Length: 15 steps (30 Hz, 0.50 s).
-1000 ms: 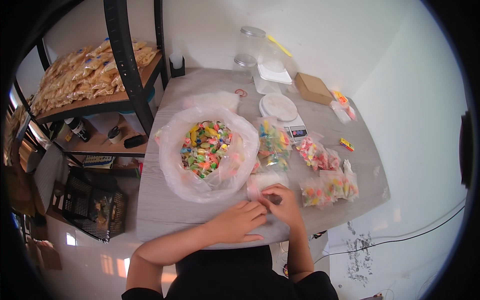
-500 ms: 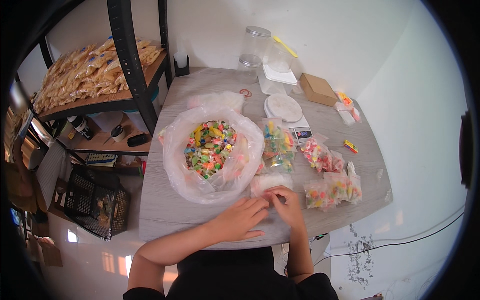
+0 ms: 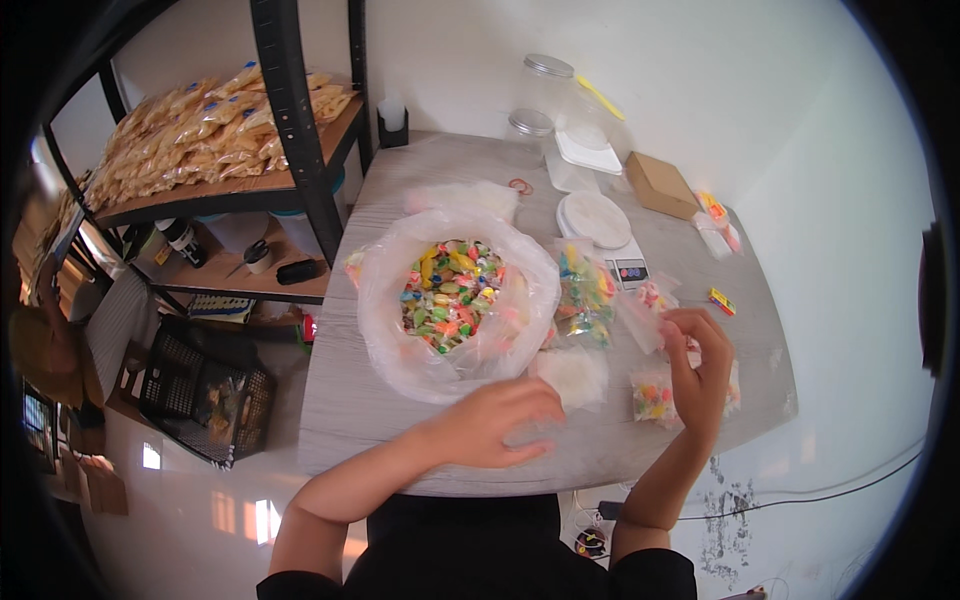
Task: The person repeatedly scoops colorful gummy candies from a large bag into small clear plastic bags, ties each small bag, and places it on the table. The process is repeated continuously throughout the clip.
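Note:
A big clear plastic bag (image 3: 395, 300) lies open on the grey table (image 3: 350, 400), full of colourful wrapped candies (image 3: 455, 290). My left hand (image 3: 500, 425) rests near the table's front edge, its fingers closed down on a small clear bag (image 3: 530, 435). Beside it lies a stack of empty clear bags (image 3: 575, 375). My right hand (image 3: 700, 365) is raised at the right, its fingertips pinching a small clear candy packet (image 3: 643, 305). More filled small packets (image 3: 655, 398) lie under and around that hand. A larger filled packet (image 3: 585, 295) stands next to the big bag.
A white scale (image 3: 600, 222), clear jars with metal lids (image 3: 545, 85), a white tub (image 3: 590, 155) and a brown box (image 3: 660, 185) stand at the back. A black shelf rack (image 3: 300, 150) with bagged snacks stands left. A black crate (image 3: 195, 385) sits on the floor.
Both hands were together on a small bag at the front edge. My right hand has since lifted away to the right, toward the packets; my left hand stayed on the bag.

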Motion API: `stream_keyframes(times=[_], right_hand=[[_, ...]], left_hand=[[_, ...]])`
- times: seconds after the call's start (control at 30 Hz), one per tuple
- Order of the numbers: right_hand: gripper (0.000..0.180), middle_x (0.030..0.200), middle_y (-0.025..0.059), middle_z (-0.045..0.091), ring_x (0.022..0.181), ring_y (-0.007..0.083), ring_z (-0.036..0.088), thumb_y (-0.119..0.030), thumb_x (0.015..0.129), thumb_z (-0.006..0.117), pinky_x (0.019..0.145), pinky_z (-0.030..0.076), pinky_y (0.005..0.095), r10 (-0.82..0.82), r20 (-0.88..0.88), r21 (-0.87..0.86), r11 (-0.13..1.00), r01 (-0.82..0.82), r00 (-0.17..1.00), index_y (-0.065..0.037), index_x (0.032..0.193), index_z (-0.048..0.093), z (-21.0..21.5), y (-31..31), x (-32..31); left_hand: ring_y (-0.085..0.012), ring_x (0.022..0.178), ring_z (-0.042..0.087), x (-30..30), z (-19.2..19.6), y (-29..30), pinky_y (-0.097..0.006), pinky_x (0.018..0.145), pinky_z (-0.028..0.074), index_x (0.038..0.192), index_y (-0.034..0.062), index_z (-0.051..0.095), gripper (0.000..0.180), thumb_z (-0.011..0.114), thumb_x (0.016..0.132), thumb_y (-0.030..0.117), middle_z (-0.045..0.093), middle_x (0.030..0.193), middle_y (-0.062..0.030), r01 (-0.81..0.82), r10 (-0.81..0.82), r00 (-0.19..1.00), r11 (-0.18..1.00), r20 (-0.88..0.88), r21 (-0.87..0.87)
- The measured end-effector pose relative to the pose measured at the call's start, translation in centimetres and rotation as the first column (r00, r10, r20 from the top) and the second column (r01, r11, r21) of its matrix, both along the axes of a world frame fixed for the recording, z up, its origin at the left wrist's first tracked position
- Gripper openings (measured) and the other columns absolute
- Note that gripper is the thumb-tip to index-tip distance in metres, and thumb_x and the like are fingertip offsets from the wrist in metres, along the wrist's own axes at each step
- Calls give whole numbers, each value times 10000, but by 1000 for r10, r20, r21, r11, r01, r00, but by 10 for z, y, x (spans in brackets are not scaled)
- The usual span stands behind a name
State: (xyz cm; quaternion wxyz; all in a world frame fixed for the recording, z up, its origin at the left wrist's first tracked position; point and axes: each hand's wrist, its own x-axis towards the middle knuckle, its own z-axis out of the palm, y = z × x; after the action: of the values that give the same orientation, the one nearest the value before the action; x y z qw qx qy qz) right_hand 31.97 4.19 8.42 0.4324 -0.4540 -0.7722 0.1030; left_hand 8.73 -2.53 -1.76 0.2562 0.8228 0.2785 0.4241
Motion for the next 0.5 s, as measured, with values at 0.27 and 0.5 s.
stream_keyframes(times=[0.27, 0.5], right_hand=[[60, 804, 111, 635, 732, 224, 625, -6, 746, 658, 652, 478, 296, 458, 22, 122, 881, -457, 889, 7, 803, 646, 31, 4, -115], [64, 810, 70, 628, 675, 244, 610, -58, 750, 676, 600, 478, 306, 540, 11, 216, 821, -529, 842, -29, 801, 651, 2, 2, -162]], left_hand=[[-222, 1104, 461, -54, 24, 20, -356, 919, 370, 1297, 30, 339, 750, 749, 674, 116, 466, 1225, -127, -527, 457, 679, 849, 575, -53], [-286, 1076, 475, -56, 20, 21, -386, 957, 339, 1316, 14, 331, 809, 761, 641, 137, 507, 1139, -154, -753, 698, 625, 657, 351, 35]])
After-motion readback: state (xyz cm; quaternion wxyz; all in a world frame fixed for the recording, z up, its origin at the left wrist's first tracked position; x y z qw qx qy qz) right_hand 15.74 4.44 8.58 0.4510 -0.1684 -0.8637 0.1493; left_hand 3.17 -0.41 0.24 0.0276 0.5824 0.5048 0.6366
